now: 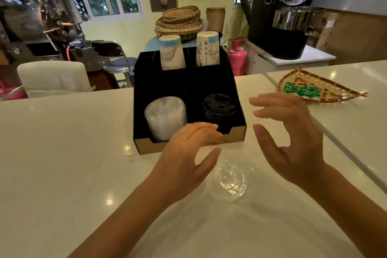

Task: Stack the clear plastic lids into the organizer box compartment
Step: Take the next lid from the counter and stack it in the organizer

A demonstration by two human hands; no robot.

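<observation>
A black organizer box (pixel 240 132) stands on the white counter in front of me. Its front left compartment holds a tall stack of clear plastic lids (pixel 165 117). A stack of black lids (pixel 218 109) fills the front right compartment. On the counter just before the box lie a few loose clear lids (pixel 230 180), blurred. My left hand (pixel 186 153) hovers to their left, fingers apart, holding nothing. My right hand (pixel 293 142) is raised to their right, fingers spread, also holding nothing. Neither hand touches the loose lids.
Two stacks of paper cups (pixel 171 52) stand upside down in the box's back compartments. A woven bamboo tray (pixel 326 86) with green packets lies at the right on the adjoining counter. Beyond the counter are chairs, baskets, a pink gas cylinder (pixel 237 56) and a coffee roaster.
</observation>
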